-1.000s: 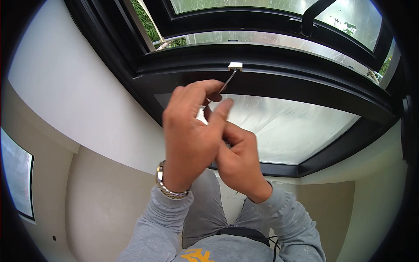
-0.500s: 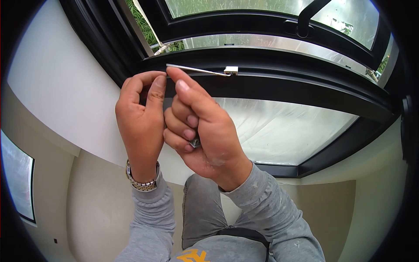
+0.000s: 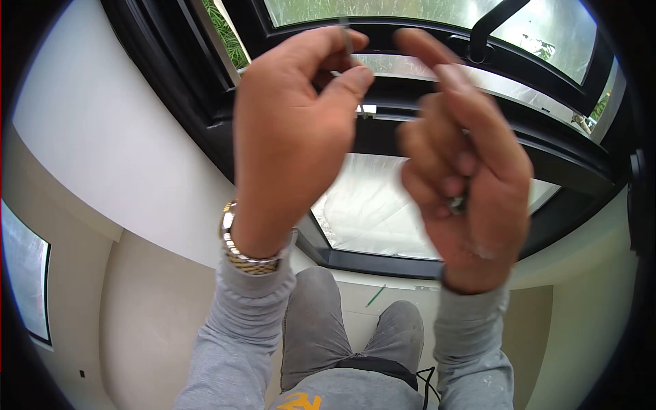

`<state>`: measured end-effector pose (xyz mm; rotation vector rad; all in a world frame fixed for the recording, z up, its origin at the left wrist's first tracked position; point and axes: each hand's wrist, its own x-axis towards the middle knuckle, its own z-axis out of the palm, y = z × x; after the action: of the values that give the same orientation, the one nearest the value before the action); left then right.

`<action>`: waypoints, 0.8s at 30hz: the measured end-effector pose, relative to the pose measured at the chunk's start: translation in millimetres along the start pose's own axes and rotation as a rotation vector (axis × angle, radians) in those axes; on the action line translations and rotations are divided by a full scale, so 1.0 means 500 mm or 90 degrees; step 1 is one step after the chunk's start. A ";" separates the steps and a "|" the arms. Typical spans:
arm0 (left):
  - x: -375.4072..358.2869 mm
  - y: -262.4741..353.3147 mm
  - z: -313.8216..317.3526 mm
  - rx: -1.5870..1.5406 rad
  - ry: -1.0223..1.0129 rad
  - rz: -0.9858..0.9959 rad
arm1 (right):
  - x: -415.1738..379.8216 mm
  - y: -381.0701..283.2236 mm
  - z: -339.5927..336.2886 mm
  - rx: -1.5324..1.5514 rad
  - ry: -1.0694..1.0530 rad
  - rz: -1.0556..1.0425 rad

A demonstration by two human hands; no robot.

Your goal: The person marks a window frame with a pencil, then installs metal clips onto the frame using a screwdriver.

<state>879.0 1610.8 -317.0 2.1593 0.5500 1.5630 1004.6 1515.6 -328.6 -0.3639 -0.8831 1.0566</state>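
A thin metal rod [image 3: 348, 46] is pinched between the thumb and forefinger of my left hand [image 3: 290, 137]. It stands nearly upright, and its lower end is at a small white block [image 3: 370, 109] on the black window frame. My right hand [image 3: 485, 171], blurred, is apart from the rod on the right. Its lower fingers curl around a small metal piece [image 3: 456, 202], while the forefinger and thumb point up and hold nothing visible. The rod's middle is partly hidden by my left hand.
The black window frame [image 3: 383, 263] surrounds a filmed lower pane. Above, an open sash carries a black handle [image 3: 484, 37]. A thin green stick [image 3: 376, 296] lies beyond my knees, and a black cord [image 3: 427, 383] is at the lower right.
My left hand has moved up and right. The rod has swung from almost level to nearly upright. My right hand has moved right, away from the rod, keeping the small metal piece.
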 end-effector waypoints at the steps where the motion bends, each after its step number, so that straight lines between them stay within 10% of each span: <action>1: -0.004 0.014 0.014 0.058 0.008 0.026 | -0.005 -0.012 -0.010 -0.227 0.056 -0.127; 3: 0.002 0.006 0.039 0.256 -0.005 0.267 | 0.000 -0.039 -0.038 -0.500 0.071 -0.242; 7: -0.041 0.040 0.055 0.422 0.032 0.311 | -0.024 -0.052 -0.085 -0.986 0.045 -0.373; 13: -0.083 0.004 0.091 0.410 0.006 0.381 | -0.034 -0.033 -0.093 -0.984 0.196 -0.431; 24: -0.152 -0.014 0.103 0.445 0.067 0.295 | -0.030 0.001 -0.137 -1.064 0.034 -0.612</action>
<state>905.3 1570.2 -395.4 2.8951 0.7535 1.9381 1054.5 1512.2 -377.8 -1.1481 -1.5039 -0.7818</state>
